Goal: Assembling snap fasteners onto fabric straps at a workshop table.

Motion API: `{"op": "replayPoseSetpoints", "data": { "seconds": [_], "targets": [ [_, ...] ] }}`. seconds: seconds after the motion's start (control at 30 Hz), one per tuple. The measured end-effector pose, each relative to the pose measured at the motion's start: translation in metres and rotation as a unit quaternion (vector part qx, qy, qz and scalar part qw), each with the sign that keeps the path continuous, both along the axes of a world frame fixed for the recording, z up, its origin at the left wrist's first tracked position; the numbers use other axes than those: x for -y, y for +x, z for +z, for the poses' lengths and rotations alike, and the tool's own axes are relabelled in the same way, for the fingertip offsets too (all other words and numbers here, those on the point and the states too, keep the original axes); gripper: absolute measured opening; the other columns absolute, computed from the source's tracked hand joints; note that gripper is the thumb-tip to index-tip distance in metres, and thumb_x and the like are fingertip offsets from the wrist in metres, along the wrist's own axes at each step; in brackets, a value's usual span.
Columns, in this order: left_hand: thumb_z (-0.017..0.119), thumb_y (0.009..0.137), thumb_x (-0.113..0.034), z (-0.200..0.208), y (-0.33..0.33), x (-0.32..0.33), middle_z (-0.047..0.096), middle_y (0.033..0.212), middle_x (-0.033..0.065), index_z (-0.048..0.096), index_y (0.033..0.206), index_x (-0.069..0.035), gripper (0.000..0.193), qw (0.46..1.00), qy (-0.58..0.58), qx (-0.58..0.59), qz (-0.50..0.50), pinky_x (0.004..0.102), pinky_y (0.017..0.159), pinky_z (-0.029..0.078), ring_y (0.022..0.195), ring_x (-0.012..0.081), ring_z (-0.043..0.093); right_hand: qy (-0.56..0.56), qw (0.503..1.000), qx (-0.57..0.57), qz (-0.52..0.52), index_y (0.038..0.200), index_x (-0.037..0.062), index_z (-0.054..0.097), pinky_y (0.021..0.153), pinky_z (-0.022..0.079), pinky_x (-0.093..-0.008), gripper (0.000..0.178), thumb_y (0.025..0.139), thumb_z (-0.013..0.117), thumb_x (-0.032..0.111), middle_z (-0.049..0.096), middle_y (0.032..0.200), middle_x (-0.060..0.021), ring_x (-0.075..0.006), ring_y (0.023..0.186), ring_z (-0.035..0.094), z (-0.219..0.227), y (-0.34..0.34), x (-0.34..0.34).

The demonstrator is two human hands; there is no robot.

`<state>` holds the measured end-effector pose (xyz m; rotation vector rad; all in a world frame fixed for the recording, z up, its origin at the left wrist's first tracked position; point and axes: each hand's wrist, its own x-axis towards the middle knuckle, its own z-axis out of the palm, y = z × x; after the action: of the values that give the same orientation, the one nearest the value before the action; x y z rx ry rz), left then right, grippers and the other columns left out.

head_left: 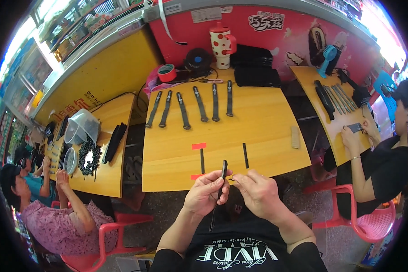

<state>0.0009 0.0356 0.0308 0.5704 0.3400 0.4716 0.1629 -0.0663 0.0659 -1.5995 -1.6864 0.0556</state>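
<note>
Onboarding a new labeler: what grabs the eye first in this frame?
Probably the person's left hand and right hand at the near table edge, pinching a long black strap held upright between them. Next, the row of six dark straps fanned out across the far side of the yellow table. Behind them, a red-and-white polka-dot cup stands against the red wall.

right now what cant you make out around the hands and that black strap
- Head view: lower end of the black strap blends into the dark clothing.
- Head view: whatever the right hand pinches is too small to tell.
- Head view: left hand palm side hidden by its own fingers.
</note>
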Motion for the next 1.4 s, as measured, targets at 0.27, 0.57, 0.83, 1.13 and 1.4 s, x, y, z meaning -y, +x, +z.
{"op": "replayPoseSetpoints", "data": {
  "seconds": [0.27, 0.57, 0.83, 1.13, 1.4],
  "targets": [
    [0.056, 0.097, -0.015, -0.003, 0.008, 0.007, 0.060, 0.076, 0.0081, 0.057, 0.124, 0.002, 0.032, 0.999, 0.016, -0.022, -0.022, 0.0244, 0.051, 0.041, 0.060, 0.0154, 0.056, 0.016, 0.996, 0.063, -0.058, 0.098, 0.0025, 0.062, 0.054, 0.048, -0.0337, 0.019, 0.080, 0.067, 0.005, 0.055, 0.076, -0.0096, -0.0248, 0.067, 0.063, -0.009, 0.001, 0.001],
    [0.055, 0.098, -0.014, -0.003, 0.008, 0.007, 0.060, 0.076, 0.0081, 0.059, 0.122, 0.001, 0.028, 0.999, 0.016, -0.027, -0.012, 0.0245, 0.051, 0.042, 0.061, 0.0152, 0.056, 0.005, 0.992, 0.103, -0.073, 0.096, 0.0019, 0.062, 0.054, 0.048, -0.0319, 0.023, 0.073, 0.065, 0.003, 0.056, 0.077, -0.0093, -0.0238, 0.066, 0.063, -0.009, 0.000, 0.000],
    [0.056, 0.097, -0.013, -0.001, 0.008, 0.007, 0.061, 0.076, 0.0074, 0.060, 0.120, 0.001, 0.027, 0.997, 0.047, -0.054, -0.002, 0.0240, 0.050, 0.043, 0.060, 0.0147, 0.057, 0.017, 0.988, 0.135, -0.071, 0.096, -0.0005, 0.063, 0.052, 0.048, -0.0306, 0.027, 0.069, 0.063, 0.002, 0.055, 0.076, -0.0092, -0.0229, 0.064, 0.061, -0.009, 0.002, 0.001],
    [0.056, 0.097, -0.011, -0.002, 0.008, 0.008, 0.061, 0.076, 0.0074, 0.060, 0.119, 0.001, 0.026, 0.996, 0.047, -0.074, 0.007, 0.0237, 0.051, 0.045, 0.060, 0.0140, 0.058, 0.015, 0.983, 0.170, -0.074, 0.095, -0.0009, 0.063, 0.049, 0.046, -0.0290, 0.025, 0.071, 0.061, 0.006, 0.052, 0.073, -0.0080, -0.0204, 0.061, 0.059, -0.006, 0.001, 0.002],
    [0.057, 0.098, -0.013, -0.002, 0.013, 0.015, 0.062, 0.071, 0.0055, 0.064, 0.109, -0.001, 0.018, 0.983, 0.114, -0.126, 0.069, 0.0217, 0.047, 0.045, 0.053, 0.0111, 0.056, -0.017, 0.979, 0.199, -0.048, 0.097, -0.0035, 0.064, 0.049, 0.045, -0.0314, 0.030, 0.067, 0.062, 0.002, 0.054, 0.074, -0.0092, -0.0227, 0.061, 0.059, 0.000, 0.001, 0.004]
  ]
}}
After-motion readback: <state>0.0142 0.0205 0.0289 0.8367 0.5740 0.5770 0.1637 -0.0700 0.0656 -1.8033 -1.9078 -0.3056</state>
